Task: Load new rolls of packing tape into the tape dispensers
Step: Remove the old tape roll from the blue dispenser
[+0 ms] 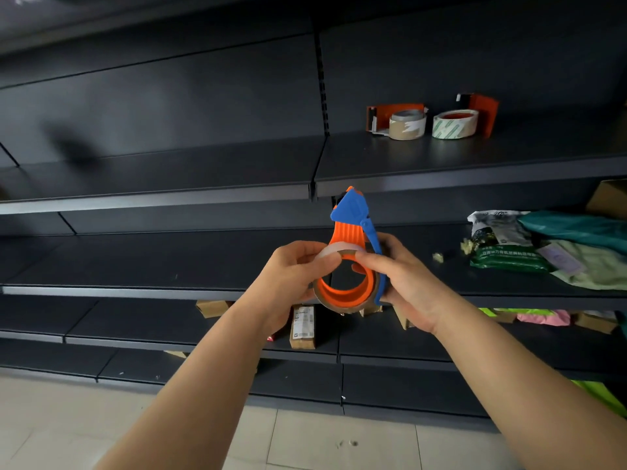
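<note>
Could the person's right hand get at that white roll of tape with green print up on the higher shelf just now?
Probably not right away. The right hand is busy gripping the orange and blue tape dispenser. The white tape roll with green print sits in the open near the dark shelf's front, so the path looks clear once that hand is freed.

No text can be read with certainty; print is seen on a green bag [507,257] right of the fingers [368,257], possibly Chinese, blurred.
</note>
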A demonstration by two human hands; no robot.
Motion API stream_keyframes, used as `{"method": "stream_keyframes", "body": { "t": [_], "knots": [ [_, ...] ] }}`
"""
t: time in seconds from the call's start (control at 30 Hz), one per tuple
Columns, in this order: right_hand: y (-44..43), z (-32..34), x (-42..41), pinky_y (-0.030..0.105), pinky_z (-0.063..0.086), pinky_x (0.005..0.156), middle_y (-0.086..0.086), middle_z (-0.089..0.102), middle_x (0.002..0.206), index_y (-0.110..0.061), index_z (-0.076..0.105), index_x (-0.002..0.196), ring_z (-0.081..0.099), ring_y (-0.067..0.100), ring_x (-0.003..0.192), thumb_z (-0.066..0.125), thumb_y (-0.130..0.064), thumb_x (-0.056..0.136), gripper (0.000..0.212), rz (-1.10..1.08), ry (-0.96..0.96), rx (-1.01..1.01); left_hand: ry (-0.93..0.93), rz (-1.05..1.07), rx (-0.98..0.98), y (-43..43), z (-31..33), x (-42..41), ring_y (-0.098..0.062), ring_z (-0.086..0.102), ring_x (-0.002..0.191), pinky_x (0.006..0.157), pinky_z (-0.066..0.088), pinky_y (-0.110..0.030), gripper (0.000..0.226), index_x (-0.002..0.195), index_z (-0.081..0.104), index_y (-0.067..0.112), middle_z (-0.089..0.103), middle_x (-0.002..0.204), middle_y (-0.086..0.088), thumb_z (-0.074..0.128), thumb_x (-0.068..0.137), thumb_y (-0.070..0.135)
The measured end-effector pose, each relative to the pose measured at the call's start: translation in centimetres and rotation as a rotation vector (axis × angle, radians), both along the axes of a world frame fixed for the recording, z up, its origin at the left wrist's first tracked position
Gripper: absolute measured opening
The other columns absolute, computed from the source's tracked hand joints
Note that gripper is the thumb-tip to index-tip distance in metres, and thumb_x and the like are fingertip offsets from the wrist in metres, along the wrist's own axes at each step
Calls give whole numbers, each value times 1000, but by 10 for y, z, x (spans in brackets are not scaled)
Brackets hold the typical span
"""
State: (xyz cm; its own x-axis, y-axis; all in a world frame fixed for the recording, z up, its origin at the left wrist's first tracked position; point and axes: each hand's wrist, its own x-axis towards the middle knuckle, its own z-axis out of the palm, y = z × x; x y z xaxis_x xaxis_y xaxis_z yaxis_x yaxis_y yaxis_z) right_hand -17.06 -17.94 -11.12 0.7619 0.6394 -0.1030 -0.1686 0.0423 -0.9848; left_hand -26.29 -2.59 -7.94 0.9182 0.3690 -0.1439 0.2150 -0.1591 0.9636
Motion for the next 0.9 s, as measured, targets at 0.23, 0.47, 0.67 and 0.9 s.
{"method": "stream_keyframes", "body": {
  "t": [0.23, 0.47, 0.67, 0.9],
  "knots": [
    [-11, -2, 5, 49, 45, 105, -2, 62, 114, -31, 51, 126, 60, 17, 114, 59, -25, 94, 33, 26, -71, -5, -83, 35, -45, -16, -5, 1, -16, 67, 77, 79, 58, -35, 26, 110, 66, 10, 70, 91, -7, 71, 86, 14],
    [-22, -6, 12, 51, 40, 110, 0, 63, 124, -38, 51, 128, 57, 19, 122, 57, -60, 76, 57, 86, -91, 13, -112, 111, 38, -34, -9, 11, -19, 67, 80, 70, 55, -29, 36, 109, 63, 7, 68, 95, -7, 78, 77, 12],
    [-22, -11, 22, 54, 37, 111, 2, 64, 118, -44, 53, 110, 59, 23, 118, 61, -62, 69, 46, 23, -127, 10, -116, 110, 116, -39, -7, 17, -19, 68, 86, 73, 56, -27, 38, 110, 65, 12, 69, 98, -6, 80, 76, 17],
    [-20, -14, 33, 51, 40, 109, 6, 63, 118, -38, 53, 111, 60, 25, 117, 62, -57, 70, 46, 14, -100, 55, -142, 70, 33, -34, -10, 22, -28, 69, 95, 84, 58, -36, 37, 116, 65, 12, 71, 106, -13, 75, 81, 11]
  ]
}}
